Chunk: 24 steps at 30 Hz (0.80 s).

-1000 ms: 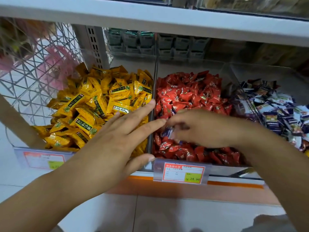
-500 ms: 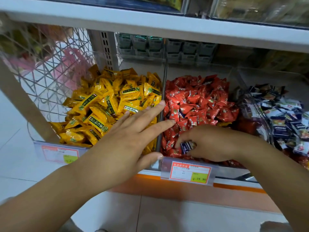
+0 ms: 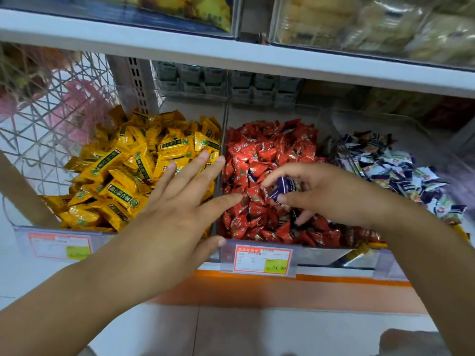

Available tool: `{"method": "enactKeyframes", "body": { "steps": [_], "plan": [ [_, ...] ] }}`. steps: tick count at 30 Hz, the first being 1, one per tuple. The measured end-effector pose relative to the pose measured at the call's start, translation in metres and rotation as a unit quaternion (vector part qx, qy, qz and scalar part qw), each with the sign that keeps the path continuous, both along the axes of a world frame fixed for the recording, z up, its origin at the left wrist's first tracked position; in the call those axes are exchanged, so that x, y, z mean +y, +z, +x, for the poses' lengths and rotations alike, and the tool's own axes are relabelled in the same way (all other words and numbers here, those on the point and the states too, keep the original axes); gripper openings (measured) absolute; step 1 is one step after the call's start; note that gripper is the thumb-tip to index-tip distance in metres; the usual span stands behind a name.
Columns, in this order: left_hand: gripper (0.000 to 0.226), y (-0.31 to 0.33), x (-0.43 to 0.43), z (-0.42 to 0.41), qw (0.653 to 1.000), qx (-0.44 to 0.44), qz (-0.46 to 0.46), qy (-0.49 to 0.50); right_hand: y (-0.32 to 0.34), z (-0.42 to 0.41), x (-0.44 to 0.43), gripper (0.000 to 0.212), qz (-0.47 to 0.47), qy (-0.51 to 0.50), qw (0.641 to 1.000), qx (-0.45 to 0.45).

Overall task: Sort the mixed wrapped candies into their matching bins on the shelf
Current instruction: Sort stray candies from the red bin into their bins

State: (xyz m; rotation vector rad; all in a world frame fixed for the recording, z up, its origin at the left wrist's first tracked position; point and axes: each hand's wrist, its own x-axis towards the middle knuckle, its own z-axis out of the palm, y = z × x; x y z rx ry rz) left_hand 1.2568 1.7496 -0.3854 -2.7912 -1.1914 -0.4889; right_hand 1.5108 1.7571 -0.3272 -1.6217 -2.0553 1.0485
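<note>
Right hand [image 3: 321, 191] pinching crinkly, perhaps foil, blue candy [image 3: 282, 187], glossy red pile [image 3: 262, 150]

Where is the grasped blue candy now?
Head view, right of centre: the right hand pinches the blue candy over the red candies in the middle bin.

Three clear plastic bins are set side by side on a shelf. The left bin [image 3: 23, 237] is heaped with yellow wrapped candies [image 3: 133, 176] printed with green labels. The middle bin [image 3: 323, 255] is filled with red wrapped candies [image 3: 267, 155]. The right bin [image 3: 372, 116] holds blue-and-white wrapped candies [image 3: 401, 173]. One dark blue candy [image 3: 282, 187] is pinched between the thumb and fingertips of the right hand [image 3: 331, 194], just above the red pile. Another dark blue wrapper [image 3: 250, 176] is seen lying among the red candies.
</note>
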Motion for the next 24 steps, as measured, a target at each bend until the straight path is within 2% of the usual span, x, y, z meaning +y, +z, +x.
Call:
{"method": "enactKeyframes", "body": {
  "steps": [3, 6, 8, 10, 11, 12, 14, 16, 18, 20, 22, 24],
  "plan": [
    [0.052, 0.004, -0.004, 0.008, 1.000, -0.002, 0.019, -0.022, 0.016, 0.016, -0.010, 0.032, 0.108, -0.075, 0.991, 0.001],
    [0.059, 0.007, -0.009, 0.014, 1.000, 0.004, 0.010, -0.023, 0.030, 0.051, -0.019, 0.034, 0.202, -0.141, 0.969, -0.032],
    [0.062, 0.007, -0.012, 0.015, 1.000, -0.008, 0.007, -0.025, 0.034, 0.075, -0.025, 0.034, 0.205, -0.196, 0.956, -0.079],
    [0.061, 0.008, -0.015, 0.015, 0.999, -0.030, 0.008, -0.037, 0.034, 0.088, -0.031, 0.049, 0.164, -0.227, 0.947, -0.159],
    [0.059, 0.008, -0.016, 0.014, 0.998, -0.043, 0.006, -0.048, 0.033, 0.091, -0.033, 0.059, 0.161, -0.227, 0.939, -0.202],
    [0.057, 0.007, -0.017, 0.014, 0.997, -0.053, 0.004, -0.059, 0.033, 0.091, -0.034, 0.060, 0.175, -0.223, 0.935, -0.216],
    [0.053, 0.005, -0.019, 0.013, 0.996, -0.057, 0.004, -0.074, 0.039, 0.073, -0.036, 0.038, 0.190, -0.185, 0.951, -0.157],
    [0.051, 0.001, -0.019, 0.012, 0.996, -0.044, 0.001, -0.082, 0.040, 0.047, -0.036, 0.021, 0.117, -0.101, 0.977, -0.144],
    [0.051, -0.005, -0.018, 0.013, 0.996, -0.020, 0.004, -0.089, 0.025, 0.022, -0.030, 0.021, 0.007, -0.002, 0.966, -0.258],
    [0.050, -0.008, -0.017, 0.015, 0.995, -0.001, 0.017, -0.098, 0.005, 0.003, -0.018, 0.040, -0.047, 0.046, 0.931, -0.358],
    [0.046, -0.009, -0.018, 0.016, 0.994, -0.009, 0.036, -0.107, -0.015, -0.009, -0.005, 0.068, -0.100, 0.034, 0.922, -0.372],
    [0.044, -0.006, -0.020, 0.017, 0.992, -0.036, 0.051, -0.110, -0.023, -0.015, 0.003, 0.084, -0.142, 0.039, 0.921, -0.361]
  ]
}}
